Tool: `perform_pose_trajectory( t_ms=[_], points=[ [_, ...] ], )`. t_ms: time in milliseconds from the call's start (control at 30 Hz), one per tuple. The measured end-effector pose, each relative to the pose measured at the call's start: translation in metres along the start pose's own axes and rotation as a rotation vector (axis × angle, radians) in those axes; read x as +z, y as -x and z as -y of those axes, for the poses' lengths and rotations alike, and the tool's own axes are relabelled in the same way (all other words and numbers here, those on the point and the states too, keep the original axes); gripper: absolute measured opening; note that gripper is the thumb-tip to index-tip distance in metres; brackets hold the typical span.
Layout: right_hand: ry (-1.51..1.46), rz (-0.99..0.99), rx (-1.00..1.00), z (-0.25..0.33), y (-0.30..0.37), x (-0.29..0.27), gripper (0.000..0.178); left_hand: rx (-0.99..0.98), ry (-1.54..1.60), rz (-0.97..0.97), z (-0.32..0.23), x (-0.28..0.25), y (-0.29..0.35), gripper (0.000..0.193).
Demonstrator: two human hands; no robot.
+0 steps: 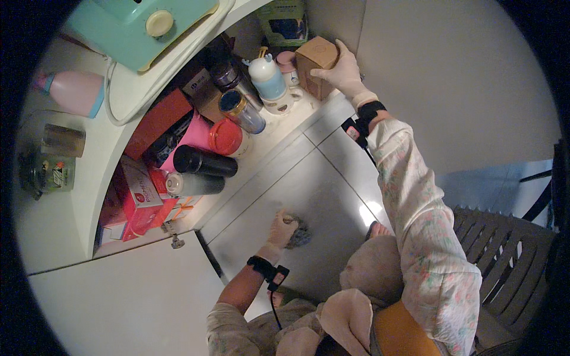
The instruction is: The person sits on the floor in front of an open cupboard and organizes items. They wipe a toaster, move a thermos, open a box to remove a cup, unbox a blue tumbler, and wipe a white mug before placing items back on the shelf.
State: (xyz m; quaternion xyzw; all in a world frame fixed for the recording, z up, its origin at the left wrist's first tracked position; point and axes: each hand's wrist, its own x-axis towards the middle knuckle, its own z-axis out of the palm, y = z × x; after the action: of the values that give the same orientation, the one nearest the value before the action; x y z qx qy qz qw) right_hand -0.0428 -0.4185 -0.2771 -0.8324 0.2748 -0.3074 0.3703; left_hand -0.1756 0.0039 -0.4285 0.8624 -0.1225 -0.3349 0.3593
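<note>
My right hand (345,74), in a pale thin glove, grips a brown cardboard box (314,70) at the right end of a low cabinet shelf (309,113). Its fingers and thumb spread around the box's top and side. Down over the tiled floor, my gloved left hand (279,230) is closed on a crumpled grey wad (300,231) that looks like a cloth. Left of the box stand a pink-lidded jar (287,64) and a blue and white bottle (267,78) with small horns on its cap.
Further along the shelf are a clear tumbler (242,111), a red-lidded jar (227,137), a black flask (205,161) and pink boxes (139,199). White cabinet doors (130,291) stand open. A teal appliance (127,29) is on top. A slatted chair (510,261) stands right.
</note>
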Motion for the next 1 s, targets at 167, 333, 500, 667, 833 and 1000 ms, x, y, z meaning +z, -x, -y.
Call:
perform_pose_trajectory(
  t_ms=[167, 333, 500, 667, 833, 1000],
  points=[
    [-0.084, -0.088, -0.115, 0.009, 0.027, -0.025, 0.104, 0.061, -0.060, -0.062, 0.030, -0.005, -0.008, 0.061],
    [-0.260, -0.085, -0.089, 0.017, 0.067, -0.054, 0.105, -0.083, -0.130, -0.028, 0.059, -0.013, -0.016, 0.058],
    [-0.750, 0.101, 0.025, 0.016, 0.100, -0.066, 0.097, -0.102, -0.214, -0.037, 0.057, -0.021, -0.008, 0.054],
    [-1.108, 0.409, 0.266, 0.030, 0.118, -0.073, 0.086, -0.097, -0.091, 0.109, 0.037, -0.031, 0.003, 0.054],
    [-1.112, 0.551, 0.167, 0.051, 0.127, -0.067, 0.084, -0.057, 0.190, 0.608, 0.020, -0.036, 0.020, 0.048],
    [-1.201, 0.647, 0.189, 0.056, 0.128, -0.057, 0.082, 0.134, 0.354, 0.836, -0.017, -0.039, 0.015, 0.074]
  ],
)
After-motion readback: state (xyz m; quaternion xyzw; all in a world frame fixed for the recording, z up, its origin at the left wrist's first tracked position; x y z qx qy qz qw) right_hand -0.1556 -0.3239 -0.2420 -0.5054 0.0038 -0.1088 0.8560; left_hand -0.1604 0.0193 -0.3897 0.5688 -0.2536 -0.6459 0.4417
